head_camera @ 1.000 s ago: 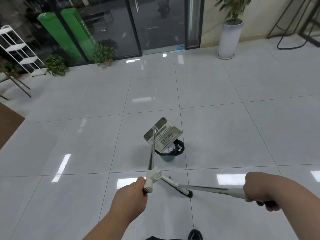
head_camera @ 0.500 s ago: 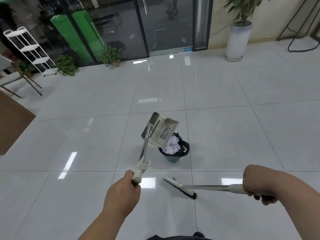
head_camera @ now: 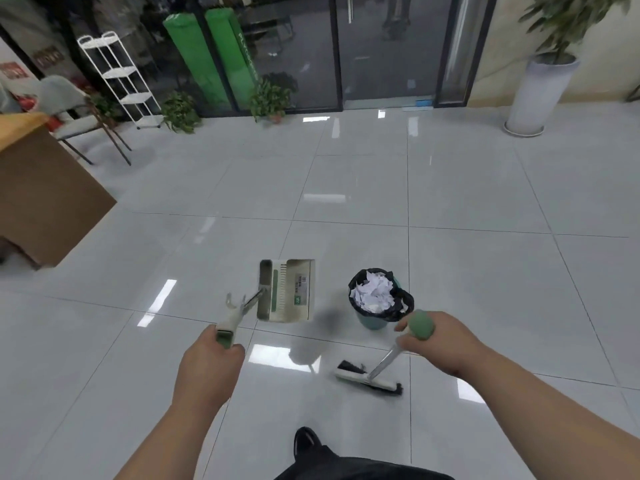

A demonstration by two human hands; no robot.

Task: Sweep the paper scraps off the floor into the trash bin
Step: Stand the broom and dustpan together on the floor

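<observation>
- Our left hand clasps the dustpan, our right hand the broom.
- Paper scraps fill the trash bin; emptying seems done, so we scan for leftovers.

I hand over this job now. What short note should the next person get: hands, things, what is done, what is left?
Left hand grips the dustpan handle; the pan is lifted, left of the trash bin.
Right hand grips the broom; its head is low by the floor, near the bin.
Done: paper scraps fill the bin; none show on the floor in view.
Left: probably only check behind you and put the tools away.
</observation>
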